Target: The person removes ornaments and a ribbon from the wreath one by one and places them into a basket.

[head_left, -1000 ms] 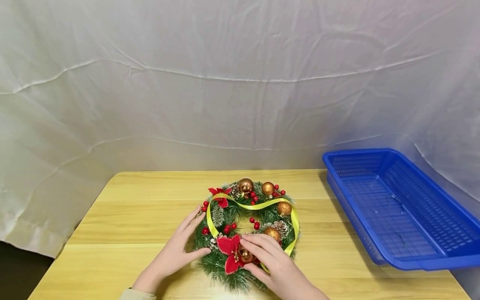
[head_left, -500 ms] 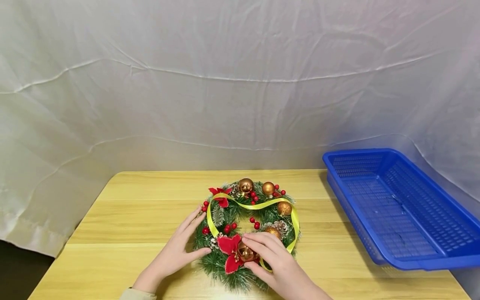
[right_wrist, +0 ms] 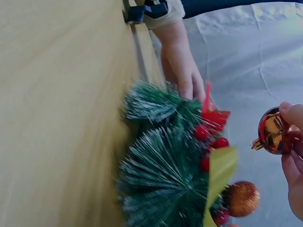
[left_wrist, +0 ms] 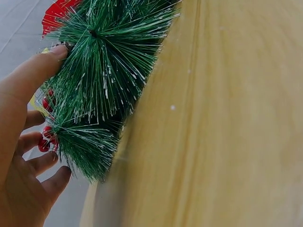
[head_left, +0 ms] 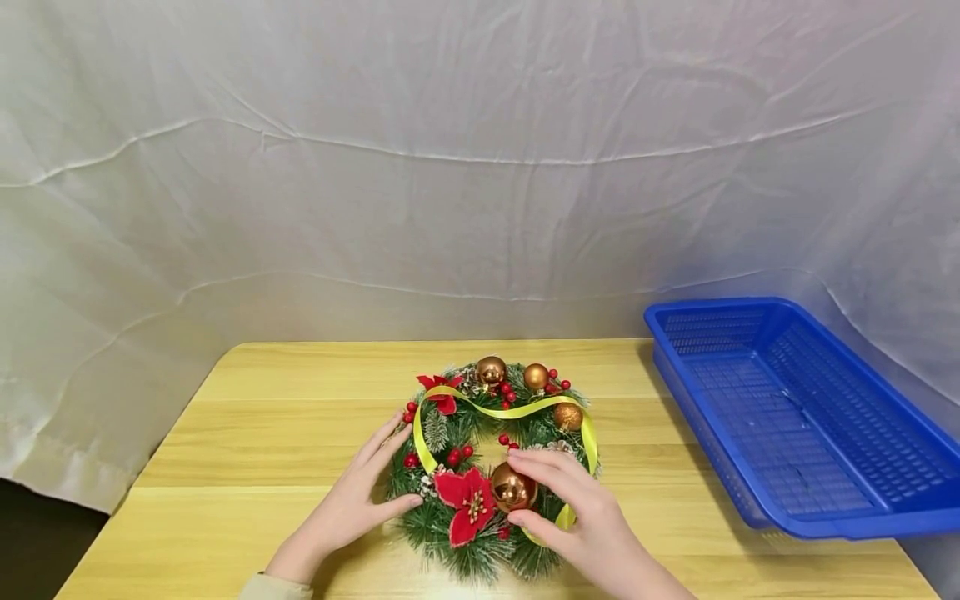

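A green Christmas wreath (head_left: 480,565) lies flat on the table, set with gold and copper balls, red berries, pine cones and two red poinsettias (head_left: 463,507). A yellow ribbon (head_left: 528,409) loops over its top. Between thumb and fingertips my right hand (head_left: 592,518) pinches a shiny copper Christmas ball (head_left: 513,487). The right wrist view shows this ball apart from the wreath, its gold cap pointing away from the hand. My left hand (head_left: 351,498) rests on the wreath's left side, fingers and thumb spread along the needles (left_wrist: 102,61).
At the right stands a blue perforated plastic basket (head_left: 757,508). The wooden table (head_left: 247,425) has its back edge against a pale hanging cloth (head_left: 480,225), which also covers the sides.
My right hand has lifted the copper ball off the wreath's front and moved it slightly right, uncovering the rest of the front poinsettia and some berries. The left hand has stayed in place.
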`<state>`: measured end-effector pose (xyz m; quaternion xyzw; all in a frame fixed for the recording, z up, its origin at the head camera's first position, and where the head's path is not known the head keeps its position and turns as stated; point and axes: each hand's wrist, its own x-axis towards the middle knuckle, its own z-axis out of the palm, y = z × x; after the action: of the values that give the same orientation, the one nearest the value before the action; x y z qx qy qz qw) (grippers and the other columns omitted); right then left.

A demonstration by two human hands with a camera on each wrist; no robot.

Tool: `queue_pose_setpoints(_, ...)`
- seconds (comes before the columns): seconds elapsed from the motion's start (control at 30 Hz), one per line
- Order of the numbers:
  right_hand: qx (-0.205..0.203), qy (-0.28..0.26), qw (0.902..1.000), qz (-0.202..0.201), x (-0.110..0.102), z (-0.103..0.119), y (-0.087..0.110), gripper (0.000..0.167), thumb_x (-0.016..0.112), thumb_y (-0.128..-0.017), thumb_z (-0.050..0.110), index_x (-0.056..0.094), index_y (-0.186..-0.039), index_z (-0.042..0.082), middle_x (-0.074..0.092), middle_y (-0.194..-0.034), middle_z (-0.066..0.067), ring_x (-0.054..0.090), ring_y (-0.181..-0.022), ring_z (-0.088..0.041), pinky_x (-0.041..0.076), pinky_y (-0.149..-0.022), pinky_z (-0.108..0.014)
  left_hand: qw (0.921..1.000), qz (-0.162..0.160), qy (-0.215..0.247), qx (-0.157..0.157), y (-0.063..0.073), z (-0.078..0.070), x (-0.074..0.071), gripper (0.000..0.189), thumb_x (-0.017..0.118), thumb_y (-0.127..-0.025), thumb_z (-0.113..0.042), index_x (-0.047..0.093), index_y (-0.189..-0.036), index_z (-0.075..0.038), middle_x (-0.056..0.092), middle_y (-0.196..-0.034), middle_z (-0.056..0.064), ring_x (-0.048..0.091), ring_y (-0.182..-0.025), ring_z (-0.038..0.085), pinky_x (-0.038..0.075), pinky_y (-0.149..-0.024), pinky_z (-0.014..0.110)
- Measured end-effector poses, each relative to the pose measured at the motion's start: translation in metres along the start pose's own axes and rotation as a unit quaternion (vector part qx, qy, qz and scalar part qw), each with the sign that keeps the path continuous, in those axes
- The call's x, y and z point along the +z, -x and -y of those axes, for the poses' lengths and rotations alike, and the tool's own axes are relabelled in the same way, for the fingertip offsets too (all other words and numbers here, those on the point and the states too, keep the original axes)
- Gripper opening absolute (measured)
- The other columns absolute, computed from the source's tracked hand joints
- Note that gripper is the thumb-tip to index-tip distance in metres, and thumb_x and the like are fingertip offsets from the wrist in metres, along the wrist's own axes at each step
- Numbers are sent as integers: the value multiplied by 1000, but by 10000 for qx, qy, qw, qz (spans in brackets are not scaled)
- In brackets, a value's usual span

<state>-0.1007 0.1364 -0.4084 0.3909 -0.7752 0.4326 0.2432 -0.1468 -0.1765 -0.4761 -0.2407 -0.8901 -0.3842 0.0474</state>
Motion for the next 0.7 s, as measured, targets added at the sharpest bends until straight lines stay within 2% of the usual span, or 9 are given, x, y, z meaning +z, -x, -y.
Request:
queue_pose_setpoints(0.13, 46, 101, 9999, -122, -14, 0, -1, 50, 73, -83, 22, 58, -128, 4, 58, -126, -11, 55, -115, -19, 44, -98, -21, 10000, 21, 15, -7, 0, 0, -1, 90, 72, -79, -49, 27, -152, -20, 9, -159, -8, 18, -141, 33, 23, -101, 68)
queue_pose_setpoints(0.33, 23, 401, 9981, -473, -41, -6, 0, 50, 71, -84, 28, 60, -124, 1, 61, -124, -13, 53, -119, -14, 39, -103, -22, 10000, 42, 9, -35, 0, 0, 0, 90, 71, -79, -50, 27, -152, -22, 9, -159, -10, 18, -141, 33, 22, -101, 69)
queue_pose_setpoints(0.43, 137, 565, 9964, -613, -55, -8, 3, 50, 71, -82, 28, 61, -122, -1, 62, -122, -14, 53, -118, -10, 40, -101, -20, 10000, 37, -21, -28, 0, 0, 0, 90, 71, -79, -51, 27, -152, -22, 9, -159, -11, 18, -141, 34, 22, -101, 69)
queue_pose_setpoints(0.6, 360, 770, 9929, -833, -77, -10, 10, 51, 77, -76, 22, 63, -118, -4, 62, -120, -18, 55, -115, -10, 43, -98, -18, 10000, 43, -43, -31, 0, -1, -1, 90, 71, -79, -51, 27, -152, -22, 9, -159, -11, 18, -141, 34, 22, -101, 69)
queue_pose_setpoints(0.7, 553, 780, 9912, -920, -89, -10, 14, 52, 80, -71, 7, 63, -118, -6, 61, -120, -20, 55, -115, -12, 43, -97, -19, 10000, 38, -52, -32, 0, 0, -1, 89, 71, -80, -50, 27, -152, -21, 9, -159, -11, 18, -141, 34, 23, -101, 69)
